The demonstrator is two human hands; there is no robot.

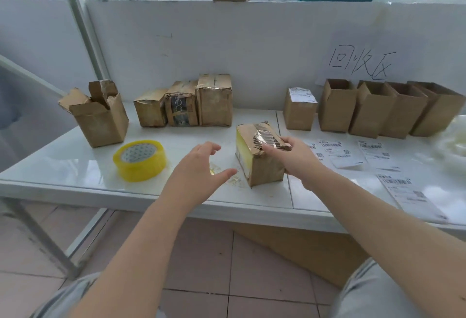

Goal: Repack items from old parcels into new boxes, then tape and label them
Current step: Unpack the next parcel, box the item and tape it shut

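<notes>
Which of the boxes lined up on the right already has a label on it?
The closed box at the row's left end; the open boxes beside it are bare and unlabelled.

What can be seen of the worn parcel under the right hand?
The worn parcel is a brown cardboard box with torn, crinkled tape across its top and a yellowish left face. It stands angled on the white table near the front edge. The right hand grips its top right edge; the left hand hovers nearby, apart.

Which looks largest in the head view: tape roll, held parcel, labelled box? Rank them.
1. Parcel, largest.
2. Tape roll.
3. Labelled box, smallest, but it stands farther back, so its true size is unsure.
</notes>
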